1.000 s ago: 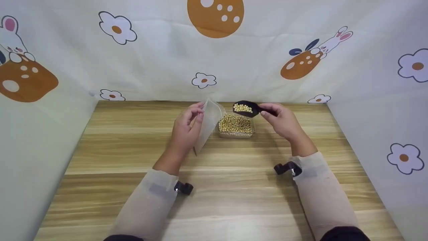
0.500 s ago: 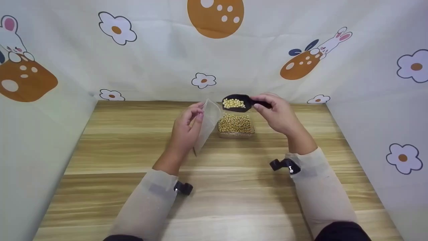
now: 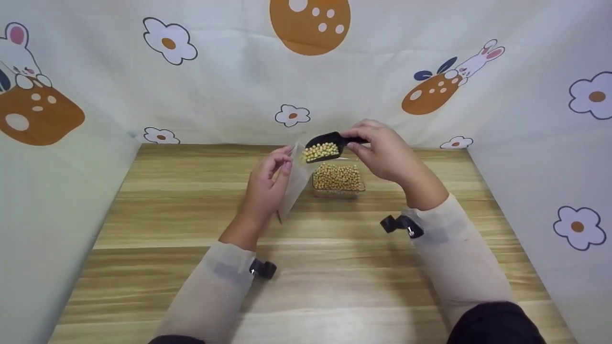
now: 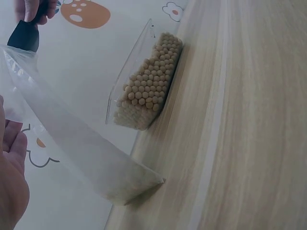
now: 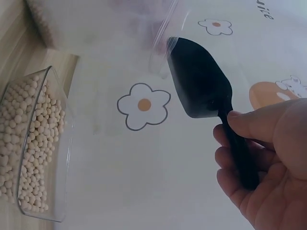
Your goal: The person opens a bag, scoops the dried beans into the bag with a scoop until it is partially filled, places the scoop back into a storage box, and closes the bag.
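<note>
A black scoop (image 3: 330,139) heaped with pale yellow soybeans (image 3: 321,151) is tilted at the mouth of a translucent plastic bag (image 3: 295,184). My right hand (image 3: 382,148) grips its handle, thumb along one side in the right wrist view. At the bag's upper edge my left hand (image 3: 267,184) holds it upright with the mouth spread. The bag's lower corner touches the table, and the left wrist view shows some contents dimly at its bottom. A clear box (image 4: 123,76) of soybeans stands on the table just right of the bag, below the scoop.
The wood-grain table (image 3: 315,277) meets a pale patterned cloth (image 3: 229,95) right behind the box and bag. More cloth rises along both sides. A small dark camera mount (image 3: 402,225) juts inward from the right wrist, and a similar mount (image 3: 263,269) from the left.
My right hand has carried the loaded scoop left from above the box to the bag's mouth, and its tip has tilted down. The left hand and bag have hardly moved.
</note>
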`<state>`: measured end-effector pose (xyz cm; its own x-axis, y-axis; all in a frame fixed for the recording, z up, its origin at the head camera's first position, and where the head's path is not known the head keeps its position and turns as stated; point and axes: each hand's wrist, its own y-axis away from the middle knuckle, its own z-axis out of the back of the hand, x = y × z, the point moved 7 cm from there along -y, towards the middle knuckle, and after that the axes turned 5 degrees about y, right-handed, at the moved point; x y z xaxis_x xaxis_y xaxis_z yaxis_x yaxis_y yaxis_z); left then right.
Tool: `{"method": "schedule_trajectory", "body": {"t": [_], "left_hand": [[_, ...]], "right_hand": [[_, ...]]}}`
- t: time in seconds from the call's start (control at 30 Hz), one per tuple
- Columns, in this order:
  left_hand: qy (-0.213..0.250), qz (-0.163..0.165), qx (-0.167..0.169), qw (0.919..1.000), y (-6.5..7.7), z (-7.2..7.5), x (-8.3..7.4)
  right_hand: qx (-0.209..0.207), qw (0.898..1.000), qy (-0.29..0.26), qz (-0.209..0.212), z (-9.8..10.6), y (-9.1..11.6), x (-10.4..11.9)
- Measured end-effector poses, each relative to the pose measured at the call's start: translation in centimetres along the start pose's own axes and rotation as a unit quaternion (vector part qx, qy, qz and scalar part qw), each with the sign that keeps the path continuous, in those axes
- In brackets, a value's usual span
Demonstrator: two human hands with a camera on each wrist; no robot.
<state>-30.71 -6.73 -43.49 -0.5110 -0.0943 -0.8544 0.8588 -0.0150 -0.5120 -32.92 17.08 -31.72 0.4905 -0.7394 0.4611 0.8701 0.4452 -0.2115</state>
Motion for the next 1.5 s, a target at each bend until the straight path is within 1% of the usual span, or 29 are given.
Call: {"method": "schedule_trajectory", "body": {"t": [0.23,0.37,0.6,0.83,1.07,1.2,1.33,1.5], "left_hand": [[-0.001,-0.005,0.004,1.0000,0.0,0.0,0.1],[-0.001,-0.006,0.005,1.0000,0.0,0.0,0.0],[0.011,-0.032,0.005,0.9994,-0.1,-0.1,-0.5],[0.015,-0.036,-0.002,0.9992,-0.1,-0.1,-0.5],[0.009,-0.031,-0.003,0.9995,-0.1,-0.1,-0.5],[0.005,-0.027,-0.001,0.9996,-0.1,-0.1,-0.4],[-0.004,-0.019,-0.001,0.9998,0.0,-0.1,-0.3],[0.000,-0.019,0.000,0.9998,0.0,-0.2,-0.3]], "right_hand": [[0.004,0.999,0.032,0.017,0.1,-0.5,0.7],[0.002,0.999,0.039,0.025,0.3,-0.7,0.9],[0.001,0.998,0.045,0.035,0.6,-0.8,1.3],[-0.006,0.998,0.046,0.045,0.7,-0.6,1.3],[-0.026,0.999,0.025,0.029,0.6,0.2,-0.5],[-0.040,0.999,0.010,0.013,0.6,1.1,-2.0],[-0.055,0.998,-0.005,-0.013,0.9,2.1,-3.6],[-0.068,0.997,-0.003,-0.032,1.1,3.1,-5.6]]}}
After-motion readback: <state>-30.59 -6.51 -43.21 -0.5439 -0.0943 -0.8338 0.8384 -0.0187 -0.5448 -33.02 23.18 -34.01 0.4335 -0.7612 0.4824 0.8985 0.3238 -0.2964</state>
